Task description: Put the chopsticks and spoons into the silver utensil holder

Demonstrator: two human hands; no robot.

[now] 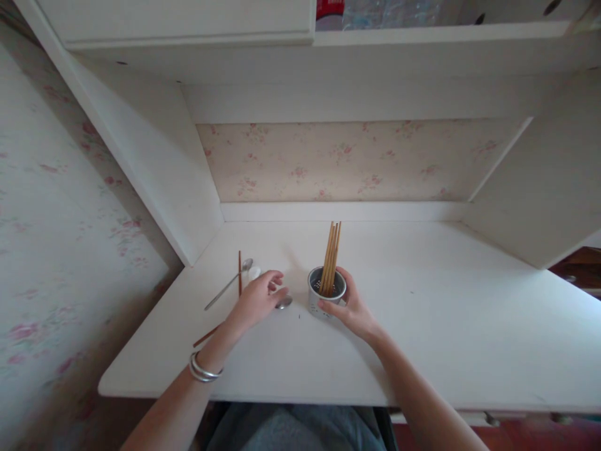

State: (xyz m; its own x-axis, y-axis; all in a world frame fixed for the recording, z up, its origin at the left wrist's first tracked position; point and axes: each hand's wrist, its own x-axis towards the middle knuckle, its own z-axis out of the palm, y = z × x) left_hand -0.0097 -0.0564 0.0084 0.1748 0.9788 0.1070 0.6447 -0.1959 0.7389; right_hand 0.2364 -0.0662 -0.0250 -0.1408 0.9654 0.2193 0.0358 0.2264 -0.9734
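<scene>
A round metal utensil holder with small holes [315,307] stands on the white table, with my right hand [351,307] wrapped round its right side. Several light wooden chopsticks [331,257] lean upright inside it. Left of the holder, my left hand [261,297] hovers with loosely bent fingers, thumb apart, and nothing visible in them. By its fingertips lies a metal spoon [283,303], its handle hidden by the hand. Behind that hand are a long-handled metal spoon [221,292], a reddish-brown chopstick [240,269] and a small white object [254,273], partly covered. Another brown stick [205,336] shows beside my left wrist.
The white table [436,351] runs wide to the right. White side panels [154,169] and an overhead shelf [422,37] enclose it, with clear plastic and a red item [330,9] up there. Floral wallpaper [328,160] covers the back.
</scene>
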